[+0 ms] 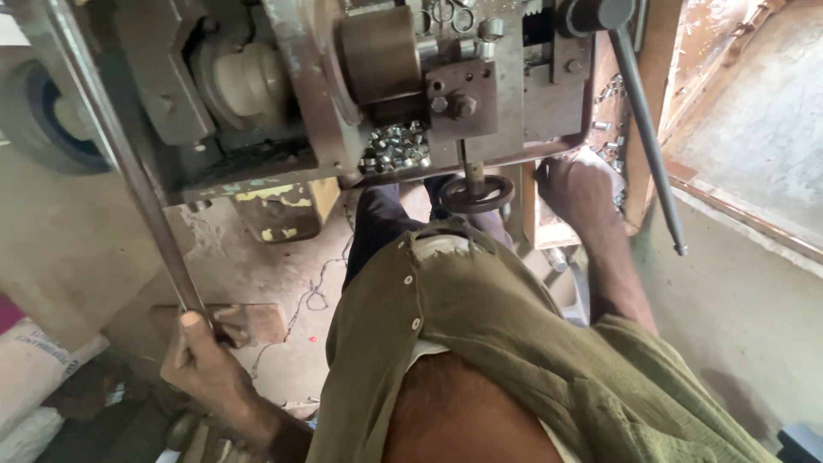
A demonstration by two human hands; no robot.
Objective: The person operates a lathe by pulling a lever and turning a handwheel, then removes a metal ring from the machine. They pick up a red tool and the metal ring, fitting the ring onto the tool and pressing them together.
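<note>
Nearest the camera is the person's own olive-green shirt (514, 343), buttoned down the front and filling the lower middle of the view. At the lower left the left hand (201, 364) is closed in a fist around the bottom end of a long grey metal lever (129, 163), thumb up along it; the lever slants upward to the top left corner. Just beside that fist a reddish brick (249, 324) lies on the dusty concrete floor (283, 257), and a white sack (34, 369) sits at the left edge.

Further out on the right, the right hand (579, 189) reaches into a wooden tray (536, 219) below the machine's edge; its fingers curl downward, and what they grip, if anything, cannot be told. Small metal nuts (610, 141) lie scattered just beyond it. Between the arms a dark round handwheel (477, 193) hangs on a short shaft.

Farthest is the heavy steel machine (300, 103), with a brown cylinder (377, 56), a pile of shiny nuts (394, 147) on its ledge, and a thin grey handle rod (647, 137) slanting down the right side
</note>
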